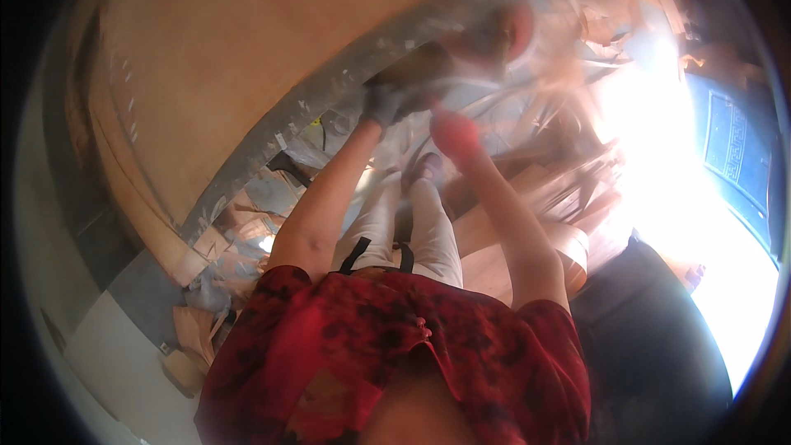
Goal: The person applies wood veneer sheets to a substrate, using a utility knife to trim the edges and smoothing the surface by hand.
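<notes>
Arms stretched toward 12 o'clock, you stand over light-coloured trousers and among wood-toned scraps (535, 156), your dark-gloved left hand (387, 103) and reddish, blurred right hand (455, 133) meeting at the near side of a dark-and-red object (453, 58). The object lies toward 1 o'clock from mid-view, just beyond your hands, its dark body toward your left and a rounded red part farther out at its right end. Blur smears the fingers, so whether either hand is clenched, grasping the object or merely against it cannot fairly be told. Judging by its bulk, expect something fairly heavy and stiff, front-loaded toward the red end, and more likely sturdy than fragile; a smooth casing might slip in a loose glove. The dark body looks the better place to take hold, with your left hand around it and your right steadying from below, clear of the rounded end. A broad tan panel (214, 58) fills the view from 10 to 11 o'clock, while glaring light (659, 132) washes out the scene near 2 o'clock.
</notes>
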The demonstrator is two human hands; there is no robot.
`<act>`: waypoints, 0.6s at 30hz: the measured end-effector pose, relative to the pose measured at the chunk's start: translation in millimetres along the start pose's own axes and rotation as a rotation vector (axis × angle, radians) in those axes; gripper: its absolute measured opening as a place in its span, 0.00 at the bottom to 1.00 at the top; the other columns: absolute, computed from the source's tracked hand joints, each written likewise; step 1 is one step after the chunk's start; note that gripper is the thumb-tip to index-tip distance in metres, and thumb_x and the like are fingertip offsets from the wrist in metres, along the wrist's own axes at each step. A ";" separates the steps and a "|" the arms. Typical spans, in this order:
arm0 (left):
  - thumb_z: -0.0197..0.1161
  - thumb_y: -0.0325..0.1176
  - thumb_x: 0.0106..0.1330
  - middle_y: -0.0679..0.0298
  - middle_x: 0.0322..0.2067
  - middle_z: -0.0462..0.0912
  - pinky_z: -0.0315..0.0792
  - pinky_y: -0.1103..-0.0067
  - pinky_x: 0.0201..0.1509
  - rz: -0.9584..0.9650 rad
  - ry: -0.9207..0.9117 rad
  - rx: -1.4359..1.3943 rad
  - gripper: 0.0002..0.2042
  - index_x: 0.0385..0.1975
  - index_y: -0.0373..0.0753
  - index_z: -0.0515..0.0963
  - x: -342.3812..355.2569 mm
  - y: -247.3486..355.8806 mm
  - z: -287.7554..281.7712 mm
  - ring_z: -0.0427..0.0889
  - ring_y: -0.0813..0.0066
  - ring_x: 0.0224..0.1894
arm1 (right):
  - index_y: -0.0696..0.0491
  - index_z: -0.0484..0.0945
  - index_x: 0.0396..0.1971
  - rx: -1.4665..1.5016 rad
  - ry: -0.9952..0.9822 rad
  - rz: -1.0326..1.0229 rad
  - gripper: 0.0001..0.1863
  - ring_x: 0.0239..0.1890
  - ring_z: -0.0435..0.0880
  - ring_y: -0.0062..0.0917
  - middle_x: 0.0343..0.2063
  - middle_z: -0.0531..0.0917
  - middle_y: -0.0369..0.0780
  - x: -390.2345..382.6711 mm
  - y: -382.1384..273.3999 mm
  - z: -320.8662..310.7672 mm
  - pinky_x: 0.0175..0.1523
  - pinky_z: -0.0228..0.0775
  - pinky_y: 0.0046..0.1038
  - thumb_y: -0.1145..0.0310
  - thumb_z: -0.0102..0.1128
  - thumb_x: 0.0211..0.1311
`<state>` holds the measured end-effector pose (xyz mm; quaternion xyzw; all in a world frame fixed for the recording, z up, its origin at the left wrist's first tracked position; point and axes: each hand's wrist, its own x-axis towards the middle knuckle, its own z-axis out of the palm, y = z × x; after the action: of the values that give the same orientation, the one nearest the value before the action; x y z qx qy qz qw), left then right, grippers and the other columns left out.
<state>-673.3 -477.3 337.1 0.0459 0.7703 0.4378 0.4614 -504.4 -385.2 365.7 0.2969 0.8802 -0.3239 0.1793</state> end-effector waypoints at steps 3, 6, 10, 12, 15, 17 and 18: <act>0.64 0.39 0.67 0.62 0.15 0.79 0.60 0.80 0.13 -0.104 -0.024 -0.076 0.13 0.23 0.39 0.79 2.2 4.7 6.1 0.71 0.78 0.10 | 0.32 0.51 0.75 -0.060 -0.020 -0.030 0.38 0.41 0.87 0.43 0.42 0.86 0.46 4.6 2.8 2.6 0.47 0.76 0.43 0.68 0.48 0.64; 0.64 0.37 0.66 0.62 0.15 0.78 0.59 0.80 0.13 0.140 0.003 0.150 0.11 0.23 0.38 0.79 23.8 -46.2 -24.5 0.70 0.79 0.10 | 0.32 0.53 0.74 -0.068 -0.018 -0.121 0.38 0.41 0.87 0.41 0.41 0.86 0.46 4.7 -20.8 0.0 0.46 0.77 0.41 0.70 0.47 0.65; 0.63 0.33 0.64 0.64 0.16 0.78 0.60 0.81 0.14 0.136 -0.029 0.068 0.07 0.27 0.38 0.80 -8.9 -35.3 -45.8 0.71 0.80 0.12 | 0.32 0.55 0.74 -0.174 0.011 -0.113 0.37 0.40 0.87 0.38 0.39 0.87 0.44 8.0 -6.3 3.4 0.43 0.76 0.39 0.72 0.45 0.65; 0.63 0.33 0.63 0.66 0.17 0.78 0.60 0.81 0.15 -0.122 0.039 -0.144 0.06 0.29 0.38 0.81 -49.5 -5.8 -55.8 0.72 0.81 0.13 | 0.31 0.56 0.74 -0.228 0.016 -0.103 0.37 0.39 0.87 0.37 0.38 0.87 0.43 11.3 9.9 7.7 0.41 0.76 0.39 0.73 0.44 0.66; 0.64 0.30 0.61 0.67 0.21 0.78 0.62 0.81 0.14 -0.173 0.132 -0.166 0.04 0.26 0.37 0.82 -102.8 -32.7 -115.1 0.72 0.82 0.13 | 0.29 0.56 0.73 -0.242 0.040 -0.163 0.37 0.37 0.88 0.36 0.36 0.87 0.43 12.1 17.9 7.4 0.38 0.75 0.37 0.74 0.44 0.66; 0.62 0.30 0.64 0.68 0.16 0.75 0.59 0.83 0.14 -0.150 0.105 -0.307 0.08 0.23 0.37 0.78 -136.2 -97.7 -175.3 0.70 0.84 0.12 | 0.27 0.55 0.74 -0.165 -0.038 -0.143 0.38 0.36 0.88 0.35 0.35 0.87 0.43 14.7 5.2 -6.2 0.35 0.75 0.37 0.75 0.43 0.66; 0.63 0.31 0.65 0.68 0.15 0.74 0.59 0.82 0.13 -0.011 0.184 -0.172 0.09 0.21 0.38 0.77 -159.6 -115.1 -192.8 0.69 0.84 0.12 | 0.26 0.54 0.74 -0.112 -0.104 -0.090 0.39 0.35 0.88 0.35 0.34 0.87 0.43 16.5 1.7 -16.2 0.34 0.74 0.37 0.75 0.43 0.66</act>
<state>-688.8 -745.4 398.5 -0.0383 0.7693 0.5019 0.3934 -517.8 -366.5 368.3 0.2294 0.8989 -0.2969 0.2262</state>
